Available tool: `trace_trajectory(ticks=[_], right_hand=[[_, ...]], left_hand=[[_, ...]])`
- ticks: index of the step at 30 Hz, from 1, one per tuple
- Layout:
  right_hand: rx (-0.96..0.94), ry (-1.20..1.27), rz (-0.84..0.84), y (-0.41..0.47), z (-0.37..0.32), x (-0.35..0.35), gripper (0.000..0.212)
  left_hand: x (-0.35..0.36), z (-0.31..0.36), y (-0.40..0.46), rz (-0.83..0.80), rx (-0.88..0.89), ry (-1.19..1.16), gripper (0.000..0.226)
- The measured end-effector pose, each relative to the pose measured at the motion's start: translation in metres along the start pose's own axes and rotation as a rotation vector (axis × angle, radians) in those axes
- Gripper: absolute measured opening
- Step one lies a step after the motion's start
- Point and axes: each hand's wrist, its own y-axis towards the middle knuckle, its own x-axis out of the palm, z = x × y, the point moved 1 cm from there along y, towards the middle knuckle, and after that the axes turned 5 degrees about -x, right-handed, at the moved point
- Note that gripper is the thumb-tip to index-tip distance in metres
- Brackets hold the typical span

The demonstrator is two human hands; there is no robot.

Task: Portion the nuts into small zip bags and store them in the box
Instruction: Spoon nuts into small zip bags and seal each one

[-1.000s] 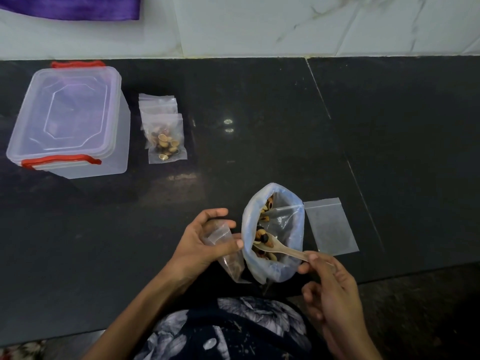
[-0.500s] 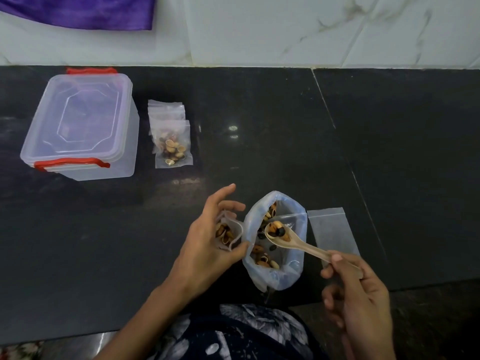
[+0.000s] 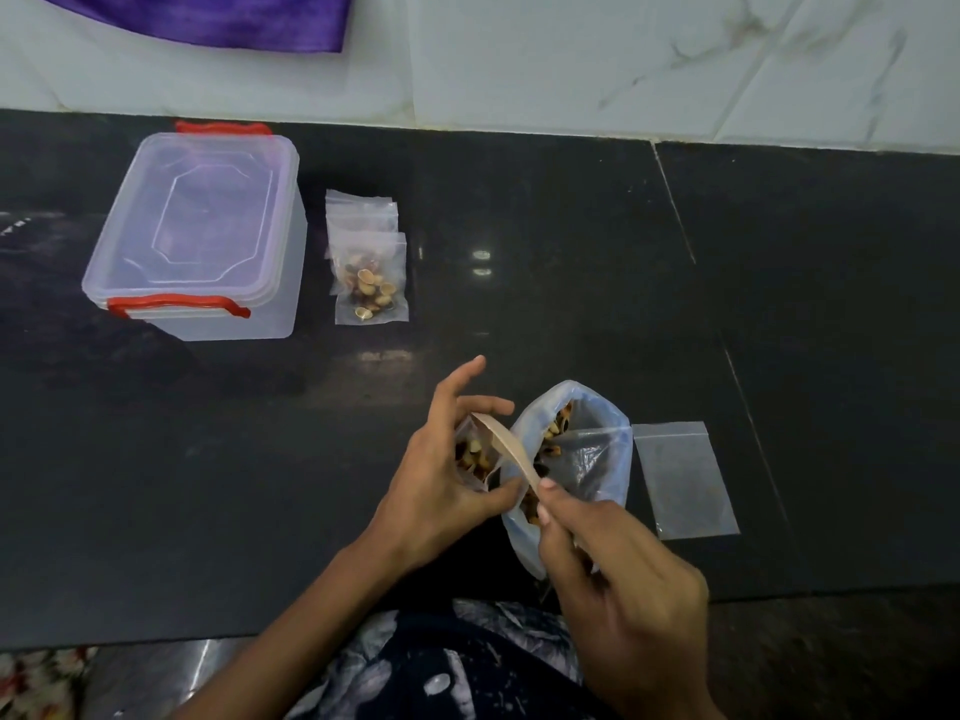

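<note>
Head view. Right hand [image 3: 618, 579] is pinching the wooden spoon [image 3: 506, 449] by its handle and tipping the bowl into the small zip bag [image 3: 470, 454], which the left hand [image 3: 441, 470] is gripping with thumb and lower fingers, index finger raised. Half a second ago the loaded spoon was over the bulk nut bag [image 3: 587, 459]; the load is now going into the small bag, so this portion is filling.

Count: one bulk bag, near centre; one zip bag being filled; one filled zip bag [image 3: 371, 285] far left, lying on an uncountable stack of empty zip bags [image 3: 361, 215]; one spare empty bag [image 3: 683, 480] on the right; one lidded box [image 3: 200, 231], closed, far left.
</note>
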Motion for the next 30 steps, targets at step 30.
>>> trace_trajectory(ticks=[30], right_hand=[[0.61,0.025,-0.121,0.04,0.035,-0.026,0.05]], left_hand=[[-0.053,0.006,-0.012,0.0,-0.282,-0.319,0.088]])
